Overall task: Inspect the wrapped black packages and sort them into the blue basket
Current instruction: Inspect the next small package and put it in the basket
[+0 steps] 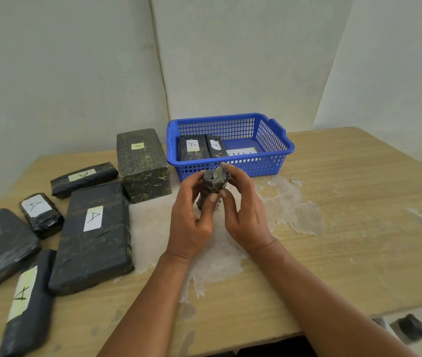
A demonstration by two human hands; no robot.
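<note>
Both hands curled on one small package [212, 185]: left [192, 217], right [243, 212]; held above table [333, 253]. Basket [277, 153] at 12 o'clock; two packages [201, 148] inside.

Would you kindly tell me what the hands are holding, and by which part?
Both hands hold one small package: the left hand grips its lower side, the right hand pinches its top end.

My counter [346, 176] is light wood with pale, peeling patches [295, 210] across its middle, set against plain whitish wall panels [230, 60], and a dark blurred object [411, 328] sits below its right edge.
</note>
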